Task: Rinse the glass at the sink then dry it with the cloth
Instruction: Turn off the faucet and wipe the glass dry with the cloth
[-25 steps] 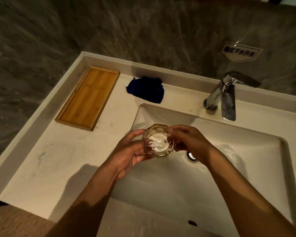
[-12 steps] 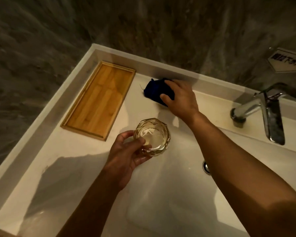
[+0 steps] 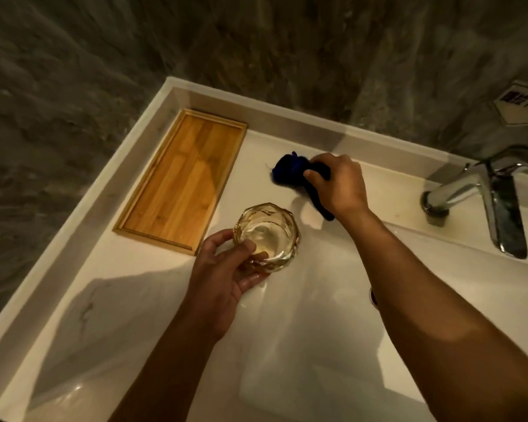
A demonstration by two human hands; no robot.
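A faceted clear glass (image 3: 267, 236) is held upright, mouth up, in my left hand (image 3: 226, 269) above the left edge of the white sink basin (image 3: 317, 345). The fingers of that hand wrap its near side. My right hand (image 3: 339, 185) is closed on a dark blue cloth (image 3: 288, 169) on the counter behind the basin; part of the cloth hangs below the palm. The chrome tap (image 3: 497, 205) stands at the right with no water visible from it.
A shallow bamboo tray (image 3: 183, 181) lies on the white counter (image 3: 89, 315) at the left, against the raised rim. A dark stone wall rises behind, with a small sign (image 3: 521, 108) at the right. The drain (image 3: 373, 296) shows beside my right forearm.
My right hand left the glass, reached back to the blue cloth and closed on it. My left hand kept the glass and shifted it left. My view turned left.
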